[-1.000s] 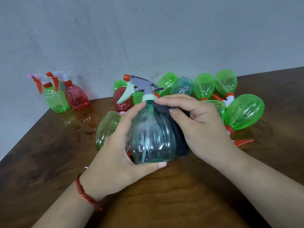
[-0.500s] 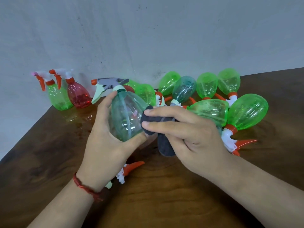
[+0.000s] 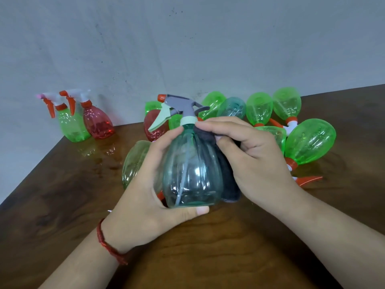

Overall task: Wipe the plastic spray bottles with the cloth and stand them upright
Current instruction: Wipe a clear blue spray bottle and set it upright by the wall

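Note:
A clear teal spray bottle (image 3: 190, 174) with a grey trigger head is upright in front of me. My left hand (image 3: 143, 201) grips its body, thumb under the base. My right hand (image 3: 254, 159) holds a dark cloth (image 3: 226, 174) pressed against the bottle's right side and neck. Two bottles stand upright at the back left by the wall: a green bottle (image 3: 71, 127) and a red bottle (image 3: 98, 124). Several green bottles (image 3: 310, 142) lie on their sides behind my hands, with a red lying bottle (image 3: 155, 126) and a pale green bottle (image 3: 133, 161) partly hidden by my left hand.
The brown wooden table (image 3: 62, 205) meets a grey wall (image 3: 187, 49) at the back. Its left edge runs diagonally from the back left toward me. A loose orange trigger (image 3: 308, 180) of a lying bottle points right beside my right wrist.
The teal bottle has turned from tilted to the left back to upright. The cloth has moved from its lower side up onto its right side and neck.

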A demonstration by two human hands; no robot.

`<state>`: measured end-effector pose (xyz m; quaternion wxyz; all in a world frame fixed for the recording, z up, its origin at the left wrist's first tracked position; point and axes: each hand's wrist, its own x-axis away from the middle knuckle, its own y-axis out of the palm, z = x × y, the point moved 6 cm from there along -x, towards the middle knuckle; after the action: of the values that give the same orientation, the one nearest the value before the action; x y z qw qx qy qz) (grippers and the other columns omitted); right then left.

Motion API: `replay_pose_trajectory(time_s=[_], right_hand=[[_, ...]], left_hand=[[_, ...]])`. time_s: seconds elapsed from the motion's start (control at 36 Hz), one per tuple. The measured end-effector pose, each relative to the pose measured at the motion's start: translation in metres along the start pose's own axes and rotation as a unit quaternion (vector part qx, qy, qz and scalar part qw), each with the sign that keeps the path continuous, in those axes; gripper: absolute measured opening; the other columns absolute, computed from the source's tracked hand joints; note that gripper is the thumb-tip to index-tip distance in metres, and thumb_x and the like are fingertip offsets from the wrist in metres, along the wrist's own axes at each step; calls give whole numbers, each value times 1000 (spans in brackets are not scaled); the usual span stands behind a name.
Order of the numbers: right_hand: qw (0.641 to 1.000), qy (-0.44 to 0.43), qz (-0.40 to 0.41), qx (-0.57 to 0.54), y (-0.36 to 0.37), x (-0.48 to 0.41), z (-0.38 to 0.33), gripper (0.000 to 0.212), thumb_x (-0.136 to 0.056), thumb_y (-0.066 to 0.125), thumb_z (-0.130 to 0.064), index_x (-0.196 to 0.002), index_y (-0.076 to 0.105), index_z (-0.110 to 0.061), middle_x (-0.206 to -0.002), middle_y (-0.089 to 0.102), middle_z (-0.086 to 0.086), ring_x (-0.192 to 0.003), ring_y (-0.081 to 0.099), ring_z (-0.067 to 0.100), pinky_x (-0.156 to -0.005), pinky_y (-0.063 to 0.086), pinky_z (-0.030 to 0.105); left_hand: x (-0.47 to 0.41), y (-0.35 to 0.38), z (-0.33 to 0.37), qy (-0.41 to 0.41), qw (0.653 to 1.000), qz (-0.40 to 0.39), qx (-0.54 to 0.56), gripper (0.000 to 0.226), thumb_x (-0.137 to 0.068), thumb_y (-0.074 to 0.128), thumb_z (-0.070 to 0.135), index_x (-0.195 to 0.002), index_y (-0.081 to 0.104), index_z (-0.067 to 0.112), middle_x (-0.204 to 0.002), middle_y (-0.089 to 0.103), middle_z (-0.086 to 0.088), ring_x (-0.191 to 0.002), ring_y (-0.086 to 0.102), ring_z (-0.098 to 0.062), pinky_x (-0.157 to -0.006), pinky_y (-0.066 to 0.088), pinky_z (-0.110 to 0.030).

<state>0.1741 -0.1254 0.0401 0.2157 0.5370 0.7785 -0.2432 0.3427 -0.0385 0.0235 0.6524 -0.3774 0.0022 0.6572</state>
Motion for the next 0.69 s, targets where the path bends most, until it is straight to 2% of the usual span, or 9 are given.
replay_pose_trajectory(time_s=[0.06,0.11,0.14,0.17,0.25,0.39,0.56,0.67,0.69], right_hand=[[1000,-4,4,10,-2,0,1,39,-104,55,8,-118,81,-17,-122,74,-9,-125,66,13,-108,50,26],[999,-19,-4,32,0,1,-1,39,-102,56,9,-118,81,-16,-122,74,-9,-125,66,13,-107,51,25],[998,-32,-9,47,1,2,-2,39,-102,56,9,-118,81,-16,-123,74,-9,-125,66,12,-106,51,24],[997,-48,-12,66,3,3,-4,38,-101,57,9,-119,81,-15,-124,74,-9,-125,66,11,-106,51,22],[987,-99,-15,123,6,7,-11,38,-100,59,12,-118,81,-13,-127,73,-5,-122,67,6,-103,51,20],[975,-157,-32,153,11,15,-17,35,-99,60,13,-116,81,-10,-130,72,2,-115,70,7,-97,56,26],[961,-188,-82,184,22,22,-16,33,-105,54,-1,-123,79,-13,-138,69,1,-130,64,15,-103,56,35],[972,-163,-62,157,20,21,-14,37,-102,58,9,-122,80,-14,-136,69,0,-126,66,13,-102,55,32],[977,-147,-55,142,18,19,-12,38,-102,58,12,-121,80,-13,-135,70,-1,-125,67,12,-103,54,29]], left_hand=[[-5,2,2,25,998,-19,-48,114,-70,99,15,-161,31,20,-155,48,22,-147,49,-9,-116,43,-18],[-15,5,-6,40,991,-15,-124,85,-84,89,5,-153,42,21,-147,59,18,-146,53,-13,-110,46,-14],[-22,2,-4,38,985,22,-166,67,-91,82,0,-146,49,21,-140,66,11,-146,54,-20,-106,49,-13],[-23,-1,-5,14,985,45,-167,61,-93,83,6,-144,53,20,-136,70,11,-145,55,-21,-104,51,-13],[-9,1,-3,20,987,26,-160,108,-72,98,33,-160,37,18,-154,49,23,-143,54,-7,-115,44,-20],[-5,-11,-7,-7,984,106,-141,114,-72,97,40,-164,32,19,-159,49,9,-146,52,-16,-120,46,-43],[-2,-26,-11,-49,978,188,-82,108,-68,90,43,-161,37,26,-153,51,19,-142,53,-7,-113,51,-29],[-3,-23,-10,-60,980,181,-65,108,-68,93,38,-160,38,28,-148,46,38,-141,48,8,-109,45,-11],[-3,-22,-11,-58,981,174,-65,109,-68,95,37,-160,38,28,-148,44,42,-143,46,9,-111,43,-12]])
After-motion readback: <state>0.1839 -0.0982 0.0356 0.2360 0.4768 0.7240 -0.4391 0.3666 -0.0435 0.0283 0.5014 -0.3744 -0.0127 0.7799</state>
